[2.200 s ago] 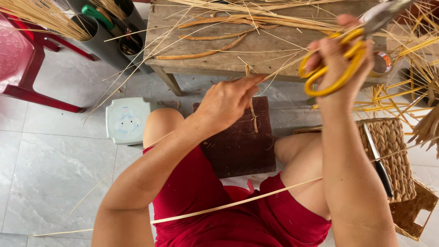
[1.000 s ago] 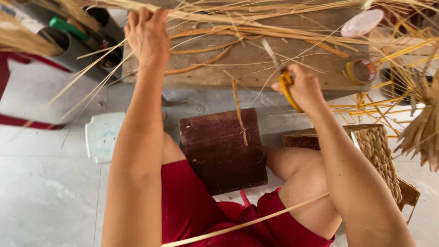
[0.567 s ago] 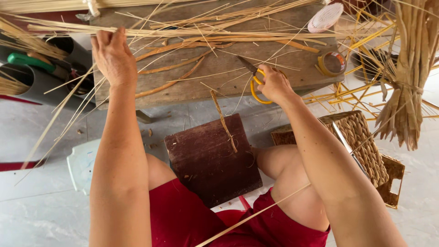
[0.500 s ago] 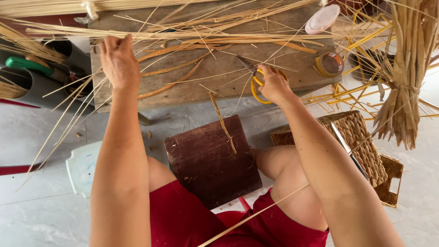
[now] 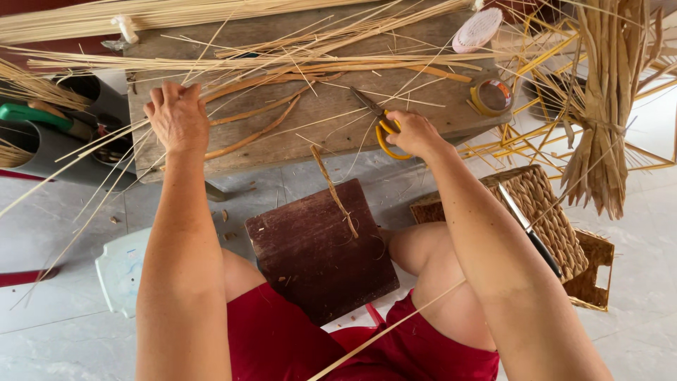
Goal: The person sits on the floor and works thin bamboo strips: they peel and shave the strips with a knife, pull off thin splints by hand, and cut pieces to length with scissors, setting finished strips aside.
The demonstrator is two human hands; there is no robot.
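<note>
Two grey tubs (image 5: 53, 144) stand at the left of the wooden bench (image 5: 310, 127); one holds a green-handled tool (image 5: 32, 115) and bundles of straw, the other small dark items too blurred to name. A woven basket (image 5: 539, 212) sits on the floor at the right with a dark-handled knife (image 5: 529, 229) lying across its top, and a second, square wicker box (image 5: 592, 271) rests just beside it.

Compared with half a second ago, little has shifted: the left hand (image 5: 176, 116) stays flat on the bench with its fingers spread loosely over thin reed strips (image 5: 282, 67), gripping nothing that can be made out. The right hand (image 5: 416, 134) remains closed around the yellow-handled scissors (image 5: 381, 127), whose blades lie on the bench top.

A roll of tape (image 5: 491, 97) and a pink lid (image 5: 478, 29) sit at the bench's right end. A dark wooden board (image 5: 317, 254) rests between the person's knees, above pale grey floor tiles (image 5: 49, 339).
</note>
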